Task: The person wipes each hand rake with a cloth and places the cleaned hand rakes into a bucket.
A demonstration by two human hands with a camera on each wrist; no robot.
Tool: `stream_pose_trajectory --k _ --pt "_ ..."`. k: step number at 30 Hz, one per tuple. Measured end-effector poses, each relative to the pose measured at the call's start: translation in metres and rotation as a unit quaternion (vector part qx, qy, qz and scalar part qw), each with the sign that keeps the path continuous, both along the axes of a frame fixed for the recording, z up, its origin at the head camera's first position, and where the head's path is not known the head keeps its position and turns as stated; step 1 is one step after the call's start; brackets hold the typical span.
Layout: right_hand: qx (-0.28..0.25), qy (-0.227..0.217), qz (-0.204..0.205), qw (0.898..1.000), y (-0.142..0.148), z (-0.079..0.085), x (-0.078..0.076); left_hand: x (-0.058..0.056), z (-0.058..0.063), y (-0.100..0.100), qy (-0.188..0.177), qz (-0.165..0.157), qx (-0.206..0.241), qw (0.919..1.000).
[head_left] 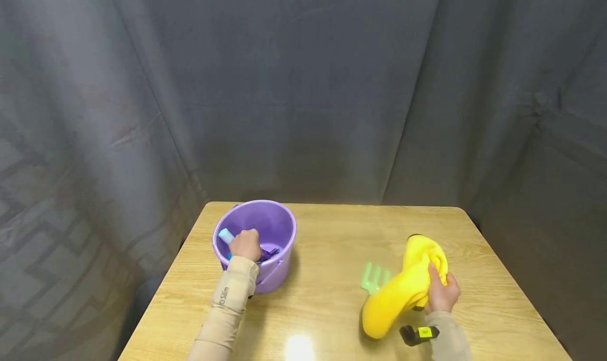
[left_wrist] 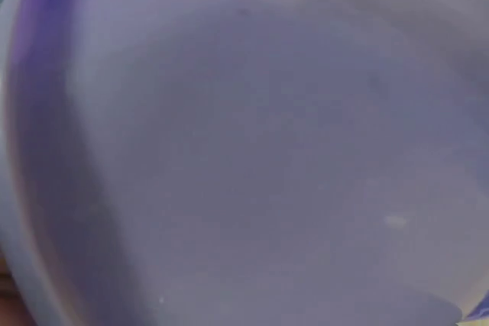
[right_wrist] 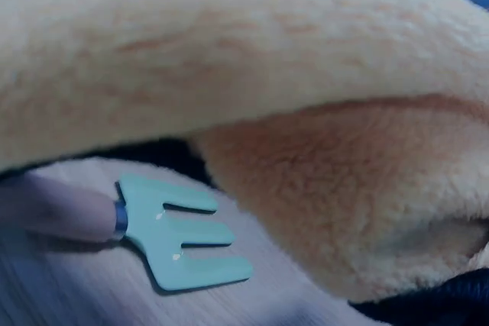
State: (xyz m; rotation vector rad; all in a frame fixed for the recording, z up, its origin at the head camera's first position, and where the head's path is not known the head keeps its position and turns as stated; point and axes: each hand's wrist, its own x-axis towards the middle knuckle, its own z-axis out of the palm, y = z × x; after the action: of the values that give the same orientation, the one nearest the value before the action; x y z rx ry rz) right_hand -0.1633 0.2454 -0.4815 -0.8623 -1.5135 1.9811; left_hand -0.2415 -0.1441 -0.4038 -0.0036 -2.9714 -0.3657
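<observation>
My left hand [head_left: 246, 244] reaches down into a purple bucket [head_left: 277, 218], its back turned up and its fingers hidden. Beside it in the bucket are a light blue rod-like piece [head_left: 226, 235] and a shiny dark purple thing [head_left: 268, 254]. The left wrist view shows mostly a blurred lavender surface [left_wrist: 252, 150]. On the right, my right hand [head_left: 443, 293] grips a yellow plush banana [head_left: 398, 295] with dark ends, thumb on top of the soft fabric. A green toy garden fork [right_wrist: 179, 234] lies under the plush, its tines showing.
The light wooden table [head_left: 327, 240] carries the bucket at its left and the fork at centre right. Grey curtains [head_left: 303, 87] hang behind and at both sides. A black strap piece with a yellow label [head_left: 424, 332] is at the right wrist.
</observation>
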Motion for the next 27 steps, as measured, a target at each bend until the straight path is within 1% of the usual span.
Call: stream_pose_trajectory --k 3,5,10,12,13,15,17,18,20,22,24,25,27 --pt "-0.038 0.056 -0.012 0.998 0.001 0.003 0.0 0.002 -0.001 0.001 -0.006 0.011 -0.004 0.9999" --pt "-0.048 0.078 -0.016 0.996 0.001 0.005 0.0 0.003 -0.003 0.002 -0.006 0.015 -0.006 0.9999" --pt "-0.044 0.088 -0.029 0.995 0.0 0.016 0.003 0.005 -0.008 0.004 0.0 0.026 -0.018 0.9995" --pt "-0.048 0.087 -0.03 0.995 -0.001 0.021 0.006 0.008 -0.01 0.007 0.017 0.032 -0.024 0.9991" --pt "-0.05 0.087 -0.028 0.995 -0.001 0.024 0.008 0.009 -0.011 0.008 0.032 0.033 -0.026 0.9986" --pt "-0.056 0.086 -0.025 0.994 0.0 0.029 0.011 0.012 -0.013 0.013 0.081 0.028 -0.027 0.9959" --pt "-0.063 0.088 -0.029 0.994 0.001 0.036 0.014 0.015 -0.015 0.02 0.146 0.012 -0.018 0.989" --pt "-0.065 0.09 -0.03 0.993 0.002 0.039 0.016 0.017 -0.016 0.024 0.183 0.001 -0.01 0.9831" --pt "-0.075 0.107 -0.037 0.991 0.004 0.045 0.019 0.019 -0.021 0.033 0.253 -0.023 0.012 0.9671" --pt "-0.085 0.128 -0.044 0.987 0.005 0.052 0.021 0.021 -0.025 0.044 0.307 -0.049 0.036 0.9498" --pt "-0.094 0.15 -0.045 0.983 0.006 0.056 0.022 0.024 -0.029 0.057 0.341 -0.071 0.052 0.936" --pt "-0.099 0.161 -0.047 0.981 0.007 0.058 0.023 0.025 -0.032 0.063 0.35 -0.081 0.057 0.9314" --pt "-0.106 0.177 -0.054 0.977 0.009 0.062 0.025 0.029 -0.037 0.075 0.359 -0.092 0.06 0.927"
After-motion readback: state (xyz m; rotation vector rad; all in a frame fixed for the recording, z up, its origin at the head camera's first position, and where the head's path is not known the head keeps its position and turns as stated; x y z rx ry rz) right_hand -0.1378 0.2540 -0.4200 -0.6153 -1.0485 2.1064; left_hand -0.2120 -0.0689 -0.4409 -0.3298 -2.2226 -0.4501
